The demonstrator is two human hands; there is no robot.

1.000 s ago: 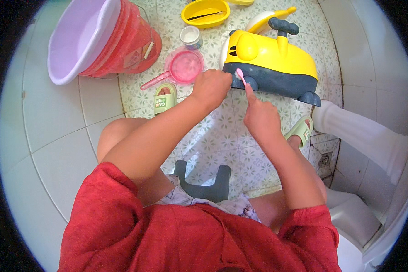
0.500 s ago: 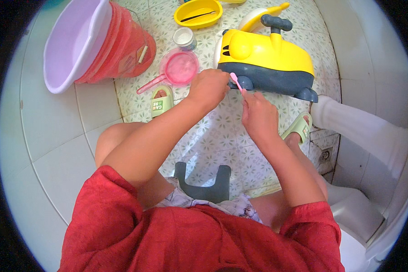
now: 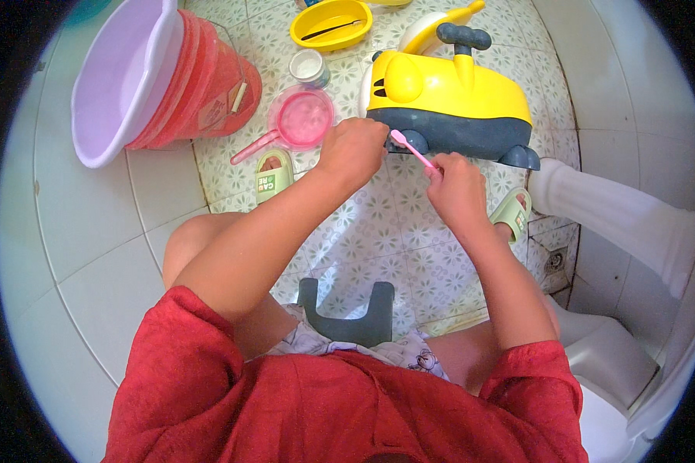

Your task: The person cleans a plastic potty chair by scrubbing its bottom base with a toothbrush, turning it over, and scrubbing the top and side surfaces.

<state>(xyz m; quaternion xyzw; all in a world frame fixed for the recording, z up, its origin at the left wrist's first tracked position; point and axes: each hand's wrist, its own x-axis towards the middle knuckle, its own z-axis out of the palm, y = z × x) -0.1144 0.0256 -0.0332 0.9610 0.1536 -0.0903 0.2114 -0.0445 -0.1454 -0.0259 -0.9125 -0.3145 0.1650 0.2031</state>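
A yellow and dark grey ride-on toy (image 3: pixel 455 92) with a grey handlebar stands on the tiled floor in front of me. My left hand (image 3: pixel 354 150) is closed at its lower front corner, by a front wheel; the fingertips are partly hidden. In my right hand (image 3: pixel 457 185) is a pink toothbrush (image 3: pixel 414 150), gripped by the handle. Its head is at the toy's dark wheel (image 3: pixel 412 140), and whether the bristles touch is too small to tell.
A pink dipper (image 3: pixel 304 119) and a white jar (image 3: pixel 310 68) sit left of the toy. Behind them, a yellow basin (image 3: pixel 331 23) holds a dark brush (image 3: pixel 330 29). A red bucket (image 3: pixel 228 85) with a lilac basin (image 3: pixel 116 92) stands far left; a white pipe (image 3: pixel 618 204) runs at right.
My right hand has drawn back toward me and slightly right, showing more of the toothbrush handle. The left hand stays at the toy's corner. The whole view has shifted slightly.
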